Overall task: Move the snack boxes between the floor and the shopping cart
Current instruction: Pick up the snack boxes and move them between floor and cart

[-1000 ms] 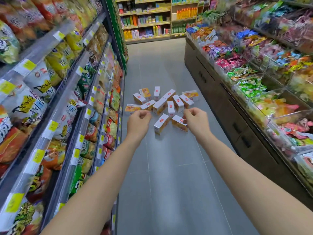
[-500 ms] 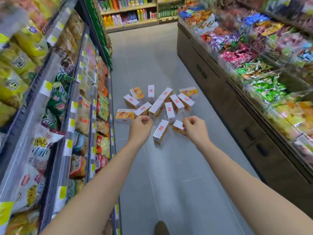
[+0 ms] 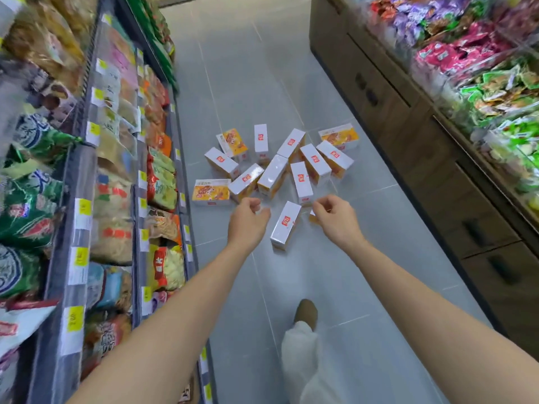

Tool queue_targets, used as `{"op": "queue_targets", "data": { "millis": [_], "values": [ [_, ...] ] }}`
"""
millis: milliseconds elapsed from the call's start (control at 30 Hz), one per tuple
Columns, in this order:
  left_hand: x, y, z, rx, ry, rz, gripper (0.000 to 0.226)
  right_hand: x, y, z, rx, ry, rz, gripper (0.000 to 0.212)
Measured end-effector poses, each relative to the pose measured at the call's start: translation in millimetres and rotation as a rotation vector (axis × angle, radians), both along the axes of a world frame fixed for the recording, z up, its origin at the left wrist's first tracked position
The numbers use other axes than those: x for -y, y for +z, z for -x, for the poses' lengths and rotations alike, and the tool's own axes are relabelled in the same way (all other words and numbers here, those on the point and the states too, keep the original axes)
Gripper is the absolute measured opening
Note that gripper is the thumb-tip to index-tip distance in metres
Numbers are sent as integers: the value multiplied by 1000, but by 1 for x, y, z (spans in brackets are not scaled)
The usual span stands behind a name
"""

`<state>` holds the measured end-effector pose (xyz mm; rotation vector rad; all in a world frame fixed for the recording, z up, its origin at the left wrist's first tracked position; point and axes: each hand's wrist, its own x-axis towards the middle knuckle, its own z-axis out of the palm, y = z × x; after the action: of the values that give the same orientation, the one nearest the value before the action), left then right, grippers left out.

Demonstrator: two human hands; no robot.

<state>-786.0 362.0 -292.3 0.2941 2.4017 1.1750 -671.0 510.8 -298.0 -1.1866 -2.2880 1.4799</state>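
Note:
Several white and orange snack boxes [image 3: 274, 176] lie scattered in a heap on the grey tiled floor of a shop aisle. One white box [image 3: 285, 224] lies apart, nearest to me, between my two hands. My left hand [image 3: 249, 220] reaches forward above the floor, fingers loosely curled, holding nothing. My right hand [image 3: 335, 218] does the same and hides most of a small orange box [image 3: 311, 219] behind it. No shopping cart is in view.
A shelf rack [image 3: 78, 199] of bagged snacks lines the left side. A wooden counter with drawers [image 3: 408, 135] and bins of wrapped sweets [image 3: 481, 91] lines the right. My foot in a brown shoe [image 3: 305, 313] stands on the floor behind the boxes.
The view has moved forward and tilted down, so the boxes are closer and my foot has come into view. Both hands' fingers have loosened from tighter fists.

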Motion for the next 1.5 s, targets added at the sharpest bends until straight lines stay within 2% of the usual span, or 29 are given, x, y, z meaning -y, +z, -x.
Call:
{"op": "queue_targets", "data": {
  "millis": [333, 567, 633, 767, 933, 1033, 1133, 1267, 1400, 1500],
  "values": [
    [-69, -170, 95, 56, 0, 122, 43, -71, -144, 94, 87, -65, 38, 11],
    [-102, -331, 134, 42, -74, 241, 53, -94, -294, 142, 99, -23, -7, 8],
    [-110, -377, 144, 34, -92, 250, 56, -97, -341, 154, 108, 6, -7, 17],
    [-124, -460, 156, 27, -125, 311, 68, -108, -428, 175, 149, 191, -109, 30],
    [-136, -548, 150, -16, -201, 489, 99, -131, -519, 194, 307, 547, -429, 47],
    [-143, -596, 138, -2, -265, 624, 121, -143, -564, 204, 405, 731, -614, 64],
    [-150, -632, 130, -36, -270, 695, 132, -148, -596, 211, 515, 855, -697, 85],
    [-164, -661, 134, -55, -234, 738, 127, -154, -627, 216, 572, 930, -766, 103],
    [-169, -663, 147, -69, -201, 722, 103, -162, -638, 221, 554, 931, -776, 110],
    [-164, -652, 163, -154, -279, 683, 89, -167, -633, 227, 528, 918, -805, 111]
  ]
}}
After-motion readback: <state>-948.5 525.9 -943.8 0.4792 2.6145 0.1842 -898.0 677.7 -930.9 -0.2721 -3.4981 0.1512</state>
